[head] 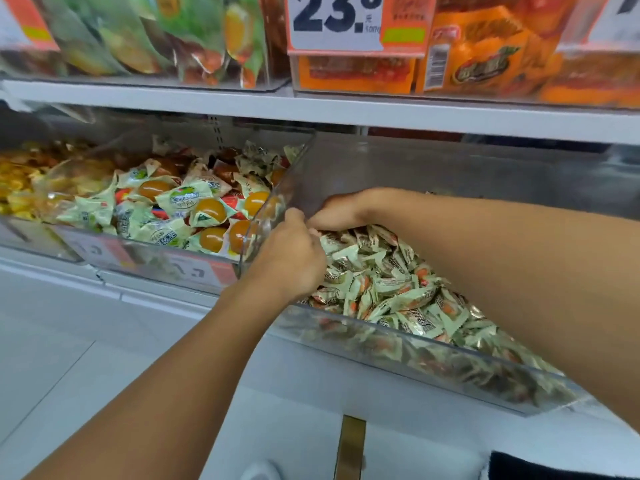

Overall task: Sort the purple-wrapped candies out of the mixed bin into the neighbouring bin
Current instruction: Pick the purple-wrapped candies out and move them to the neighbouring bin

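- no purple wrapper can be made out anywhere in the head view; the candies (pixel 391 285) in the right-hand clear bin (pixel 450 355) all read pale green with orange-red marks, heaped from the front wall up toward the back.
- both hands are down at the near-left corner of that heap, right against the clear divider wall (pixel 277 202) that parts this bin from the next.
- left hand (pixel 291 258): back of hand toward the camera, fingers curled under onto the candies; whether they grip a piece is hidden, cannot tell.
- right hand (pixel 337 213): reaches in from the right, fingers bent downward into the pile just behind the left hand; what it holds, if anything, cannot tell.
- the two hands are touching or nearly so at the fingertips.
- neighbouring bin (pixel 166 251) to the left: larger pale-green packets (pixel 180 202), each showing a round orange piece, some red wrappers mixed in.
- further left, a bin of yellow snacks (pixel 17 181), blurred.
- upper shelf (pixel 311 105): price card (pixel 332 19) reading "23.", orange packets (pixel 478 60) to its right, green and orange bags (pixel 138 36) to its left.
- below the bins, a white shelf front and pale floor (pixel 52 341).
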A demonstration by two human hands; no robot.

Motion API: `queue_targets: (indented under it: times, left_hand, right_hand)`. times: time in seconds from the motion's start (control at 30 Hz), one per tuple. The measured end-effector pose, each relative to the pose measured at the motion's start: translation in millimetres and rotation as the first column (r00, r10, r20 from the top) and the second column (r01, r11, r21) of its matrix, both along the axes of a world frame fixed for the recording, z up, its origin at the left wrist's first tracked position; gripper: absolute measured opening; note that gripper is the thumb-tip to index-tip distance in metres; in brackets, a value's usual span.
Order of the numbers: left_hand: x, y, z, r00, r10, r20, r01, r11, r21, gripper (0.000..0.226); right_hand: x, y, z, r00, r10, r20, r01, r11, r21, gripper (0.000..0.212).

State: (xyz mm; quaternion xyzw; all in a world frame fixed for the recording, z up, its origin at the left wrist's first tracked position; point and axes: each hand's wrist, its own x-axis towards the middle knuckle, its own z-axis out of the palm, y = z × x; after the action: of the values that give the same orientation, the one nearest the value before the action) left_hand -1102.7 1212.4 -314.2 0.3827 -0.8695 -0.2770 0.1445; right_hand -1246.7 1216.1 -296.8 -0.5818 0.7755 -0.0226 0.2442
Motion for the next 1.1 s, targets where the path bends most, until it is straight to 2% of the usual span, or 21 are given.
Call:
queue_targets:
  times: [0.07, 0.17, 0.33, 0.43, 0.53, 0.63, 0.7, 0.73, 0.77, 0.8, 0.87, 0.9, 1.0, 1.1]
  left_hand:
    - [0, 1, 1, 1.000, -0.002, 0.006, 0.002, 1.000, -0.012, 0.036]
    - [1, 3, 5, 0.993, -0.112, 0.040, 0.113, 0.993, -0.024, 0.042]
    - [8, 9, 12, 0.933, -0.264, 0.246, 0.234, 0.961, 0.146, 0.049]
    - [14, 12, 14, 0.929, -0.309, 0.205, 0.251, 0.931, 0.265, 0.035]
    - [17, 16, 13, 0.862, -0.412, 0.295, 0.338, 0.901, 0.271, 0.041]
    - [19, 19, 16, 0.879, -0.405, 0.250, 0.348, 0.906, 0.242, 0.034]
    - [20, 18, 15, 0.890, -0.401, 0.218, 0.350, 0.906, 0.236, 0.027]
    - [20, 17, 14, 0.895, -0.395, 0.208, 0.347, 0.908, 0.234, 0.026]
    - [20, 14, 13, 0.900, -0.384, 0.206, 0.336, 0.913, 0.230, 0.024]
    - [21, 12, 12, 0.907, -0.365, 0.209, 0.320, 0.921, 0.221, 0.022]
    - [21, 8, 14, 0.912, -0.327, 0.250, 0.286, 0.940, 0.186, 0.034]
    - [21, 7, 14, 0.910, -0.314, 0.272, 0.277, 0.946, 0.165, 0.043]
    - [19, 5, 13, 0.934, -0.259, 0.248, 0.222, 0.961, 0.165, 0.044]
    - [17, 5, 10, 0.954, -0.213, 0.211, 0.179, 0.969, 0.171, 0.038]
  right_hand:
    - [2, 10, 6, 0.999, 0.013, -0.048, -0.011, 0.998, 0.054, 0.041]
    - [5, 31, 17, 0.987, 0.114, -0.114, -0.105, 0.991, 0.079, 0.032]
    - [3, 79, 34, 0.936, 0.208, -0.282, -0.188, 0.977, 0.096, 0.037]
    - [-2, 107, 41, 0.911, 0.262, -0.317, -0.240, 0.965, 0.108, 0.038]
    - [-13, 139, 49, 0.913, 0.276, -0.300, -0.250, 0.960, 0.123, 0.039]
    - [-22, 160, 56, 0.904, 0.304, -0.300, -0.259, 0.949, 0.181, 0.042]
    - [-18, 164, 64, 0.925, 0.275, -0.260, -0.209, 0.944, 0.254, 0.054]
    - [-14, 161, 68, 0.940, 0.250, -0.233, -0.194, 0.951, 0.239, 0.062]
    - [-9, 155, 72, 0.949, 0.236, -0.211, -0.204, 0.966, 0.161, 0.066]
    - [-3, 146, 74, 0.949, 0.231, -0.213, -0.229, 0.973, 0.035, 0.060]
    - [6, 121, 73, 0.939, 0.209, -0.274, -0.268, 0.943, -0.197, 0.034]
    - [8, 105, 70, 0.930, 0.195, -0.312, -0.274, 0.932, -0.235, 0.027]
    - [4, 53, 52, 0.941, 0.175, -0.291, -0.228, 0.960, -0.161, 0.033]
    - [-11, 18, 33, 0.981, 0.138, -0.138, -0.143, 0.990, -0.024, 0.044]
